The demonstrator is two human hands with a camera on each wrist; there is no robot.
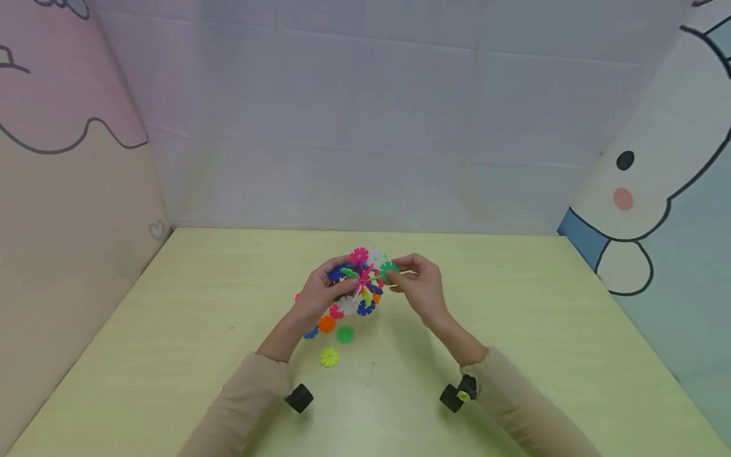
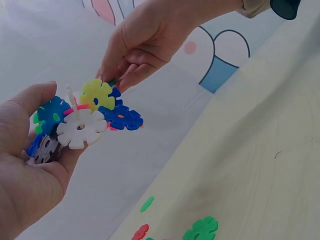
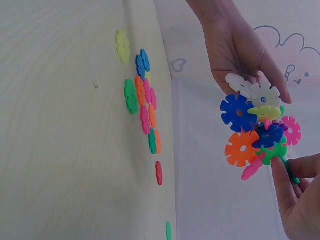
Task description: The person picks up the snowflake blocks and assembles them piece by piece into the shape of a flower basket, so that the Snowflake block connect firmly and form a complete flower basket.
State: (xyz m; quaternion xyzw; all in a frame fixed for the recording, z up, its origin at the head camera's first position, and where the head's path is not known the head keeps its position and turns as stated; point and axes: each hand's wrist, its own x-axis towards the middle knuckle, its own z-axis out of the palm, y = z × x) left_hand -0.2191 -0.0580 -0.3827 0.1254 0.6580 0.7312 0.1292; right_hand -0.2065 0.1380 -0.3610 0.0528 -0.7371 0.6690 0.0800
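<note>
My left hand holds a cluster of interlocking flower-shaped plastic discs above the table. White, blue, orange, pink, yellow and green discs slot together at various angles in it. On the cluster's right side, my right hand pinches a green disc between thumb and fingers. In the right wrist view this green disc is edge-on beside the cluster's lower green disc; whether they are joined cannot be told. The left palm faces up under the white and blue discs in the left wrist view.
Loose discs lie on the pale table below the cluster: a yellow disc, a green disc, an orange disc and several more. A pale cloth wall stands behind. Small black boxes sit near both cuffs.
</note>
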